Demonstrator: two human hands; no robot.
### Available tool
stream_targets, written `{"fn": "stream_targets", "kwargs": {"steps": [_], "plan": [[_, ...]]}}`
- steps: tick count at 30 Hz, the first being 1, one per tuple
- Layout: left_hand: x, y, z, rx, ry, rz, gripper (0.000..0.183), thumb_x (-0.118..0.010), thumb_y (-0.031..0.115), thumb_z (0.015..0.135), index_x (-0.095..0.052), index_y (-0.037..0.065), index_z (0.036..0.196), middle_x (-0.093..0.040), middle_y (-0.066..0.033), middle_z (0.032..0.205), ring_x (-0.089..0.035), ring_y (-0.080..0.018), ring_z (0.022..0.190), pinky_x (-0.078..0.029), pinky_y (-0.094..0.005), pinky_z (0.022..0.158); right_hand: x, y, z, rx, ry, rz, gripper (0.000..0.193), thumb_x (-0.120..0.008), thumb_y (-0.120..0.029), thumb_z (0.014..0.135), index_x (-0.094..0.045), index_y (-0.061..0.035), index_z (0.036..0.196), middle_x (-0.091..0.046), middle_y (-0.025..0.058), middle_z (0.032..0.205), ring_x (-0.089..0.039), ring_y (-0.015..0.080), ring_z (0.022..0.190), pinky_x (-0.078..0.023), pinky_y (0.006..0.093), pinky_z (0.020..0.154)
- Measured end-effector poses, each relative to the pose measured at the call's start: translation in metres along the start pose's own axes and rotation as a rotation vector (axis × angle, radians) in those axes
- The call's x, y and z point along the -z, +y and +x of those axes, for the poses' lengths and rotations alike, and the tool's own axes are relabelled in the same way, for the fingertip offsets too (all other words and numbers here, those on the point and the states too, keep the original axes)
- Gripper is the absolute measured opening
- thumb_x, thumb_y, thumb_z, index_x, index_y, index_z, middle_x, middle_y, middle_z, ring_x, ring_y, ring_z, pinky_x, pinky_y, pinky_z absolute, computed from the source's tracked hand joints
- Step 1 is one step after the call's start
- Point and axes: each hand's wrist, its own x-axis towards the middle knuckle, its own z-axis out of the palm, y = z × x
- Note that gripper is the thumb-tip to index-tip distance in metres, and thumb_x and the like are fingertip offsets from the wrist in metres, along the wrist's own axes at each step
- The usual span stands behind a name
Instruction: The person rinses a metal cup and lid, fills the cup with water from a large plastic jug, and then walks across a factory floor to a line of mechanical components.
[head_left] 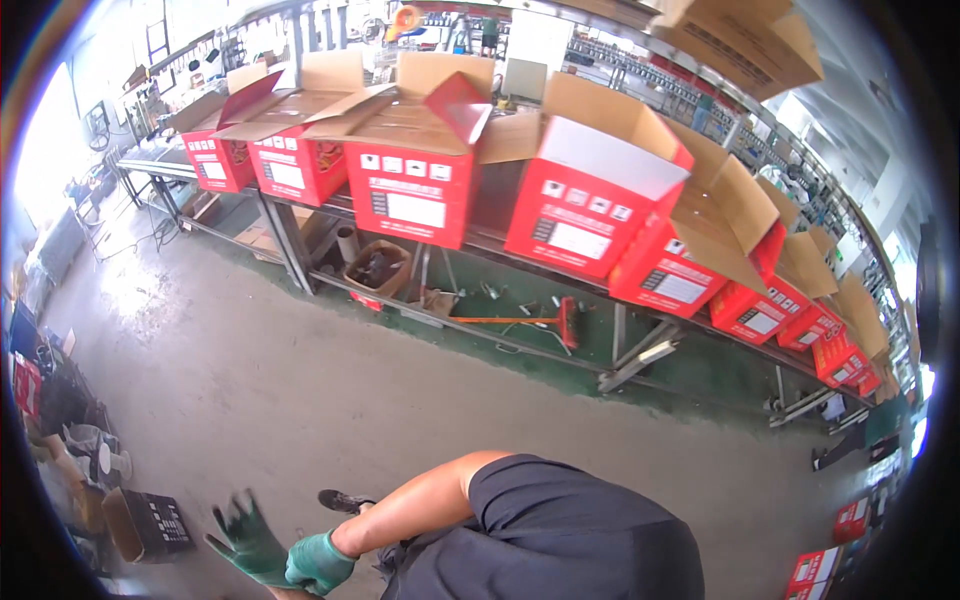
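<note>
Both my hands wear green work gloves and are low at the left of the head view. My left hand (246, 543) is open, its fingers spread and pointing up and away, with nothing in it. Across my body reaches my right arm, bare below a dark sleeve. My right hand (321, 563) is closed at the left wrist, gripping the cuff of the left glove (275, 567). The fingertips of the right hand are partly hidden behind its own back. One dark shoe (345, 500) shows beyond my right forearm.
A long conveyor bench bears several red-and-white cartons (412, 195) with raised flaps. Beneath lie an orange-handled broom (567, 322) and a brown box (378, 268). A black carton (150, 525) stands on the floor at left. Another person (870, 430) is at far right.
</note>
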Motion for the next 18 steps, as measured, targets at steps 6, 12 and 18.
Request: {"fn": "stream_targets", "kwargs": {"steps": [6,12,18], "plan": [[-0.071,0.08,0.21,0.145,-0.943,0.111,0.074,-0.022,0.064,0.101,-0.041,0.01,0.149,-0.067,-0.0095,0.116,-0.059,-0.0219,0.112,-0.025,-0.0596,0.116,0.103,0.082,0.155,-0.123,0.409,0.227,0.016,-0.064,-0.009,0.081,-0.065,-0.0035,0.096,-0.066,0.0177,0.09,-0.061,0.0396,0.083,-0.048,0.0431,0.073],[-0.14,0.134,0.362,0.073,-0.967,0.096,0.073,-0.023,0.061,0.103,-0.047,0.004,0.143,-0.066,-0.0087,0.092,-0.055,-0.0186,0.065,-0.047,-0.0429,0.081,0.232,0.192,0.268,-0.447,0.44,0.759,0.019,-0.058,-0.02,0.095,-0.063,-0.0036,0.102,-0.063,0.0045,0.084,-0.062,0.014,0.068,-0.051,0.0303,0.059],[-0.199,0.149,0.522,0.407,-1.118,-0.048,0.095,-0.007,0.076,0.094,-0.061,0.007,0.13,-0.069,-0.0228,0.099,-0.065,-0.0453,0.079,-0.046,-0.0561,0.083,0.299,0.333,0.42,-0.234,0.226,1.048,0.02,-0.051,-0.017,0.097,-0.061,-0.0063,0.111,-0.059,0.0001,0.081,-0.059,0.008,0.069,-0.049,0.0246,0.056]]}}
